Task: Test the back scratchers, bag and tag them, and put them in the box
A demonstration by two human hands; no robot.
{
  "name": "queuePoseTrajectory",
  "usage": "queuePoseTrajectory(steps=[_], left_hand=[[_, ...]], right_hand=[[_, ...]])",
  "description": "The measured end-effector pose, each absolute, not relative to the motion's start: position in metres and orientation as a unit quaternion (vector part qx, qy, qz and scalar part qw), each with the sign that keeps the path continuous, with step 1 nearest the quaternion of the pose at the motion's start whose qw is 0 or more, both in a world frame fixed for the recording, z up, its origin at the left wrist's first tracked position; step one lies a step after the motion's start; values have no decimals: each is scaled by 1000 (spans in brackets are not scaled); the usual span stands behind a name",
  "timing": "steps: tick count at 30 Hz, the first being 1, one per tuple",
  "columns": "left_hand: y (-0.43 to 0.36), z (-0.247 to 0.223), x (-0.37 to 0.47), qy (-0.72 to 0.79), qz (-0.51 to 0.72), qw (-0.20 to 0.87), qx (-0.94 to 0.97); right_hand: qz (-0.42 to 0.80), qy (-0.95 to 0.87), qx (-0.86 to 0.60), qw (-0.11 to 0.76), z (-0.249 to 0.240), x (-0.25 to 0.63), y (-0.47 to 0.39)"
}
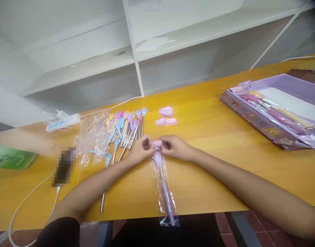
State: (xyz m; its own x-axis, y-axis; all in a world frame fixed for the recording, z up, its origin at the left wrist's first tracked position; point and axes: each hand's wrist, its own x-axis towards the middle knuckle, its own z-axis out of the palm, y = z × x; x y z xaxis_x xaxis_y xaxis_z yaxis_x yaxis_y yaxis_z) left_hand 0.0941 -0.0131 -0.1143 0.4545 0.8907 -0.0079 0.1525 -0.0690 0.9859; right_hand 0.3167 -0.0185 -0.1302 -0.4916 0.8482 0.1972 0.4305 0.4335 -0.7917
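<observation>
My left hand (pixel 140 149) and my right hand (pixel 174 146) meet at the middle of the yellow table (pixel 214 164). Both pinch a small pink header card (pixel 156 143) at the top of a clear plastic sleeve. Inside the sleeve lies a purple back scratcher (pixel 164 187) with a claw head near my fingers. Its handle reaches past the table's near edge. To the left of my left hand lies a pile of loose back scratchers (pixel 125 128) with blue, pink and yellow heads and metal shafts.
Several loose pink cards (pixel 166 116) lie beyond my hands. Empty clear bags (pixel 91 137) sit left of the pile. A purple display box (pixel 270 113) with packed scratchers stands at the right. A power strip (pixel 63 121), a cable and a green packet (pixel 11 157) are at the left.
</observation>
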Motion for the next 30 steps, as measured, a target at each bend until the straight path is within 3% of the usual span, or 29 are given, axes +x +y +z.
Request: queuePoseTrajectory(steps=[20,30], left_hand=[[-14,-117,95,391,315,614,610],[-15,-116,96,403,321,583,628]], right_hand=[[334,-777,-454,281,-121,315,-24],[310,-776,-475,277,-121,311,-25]])
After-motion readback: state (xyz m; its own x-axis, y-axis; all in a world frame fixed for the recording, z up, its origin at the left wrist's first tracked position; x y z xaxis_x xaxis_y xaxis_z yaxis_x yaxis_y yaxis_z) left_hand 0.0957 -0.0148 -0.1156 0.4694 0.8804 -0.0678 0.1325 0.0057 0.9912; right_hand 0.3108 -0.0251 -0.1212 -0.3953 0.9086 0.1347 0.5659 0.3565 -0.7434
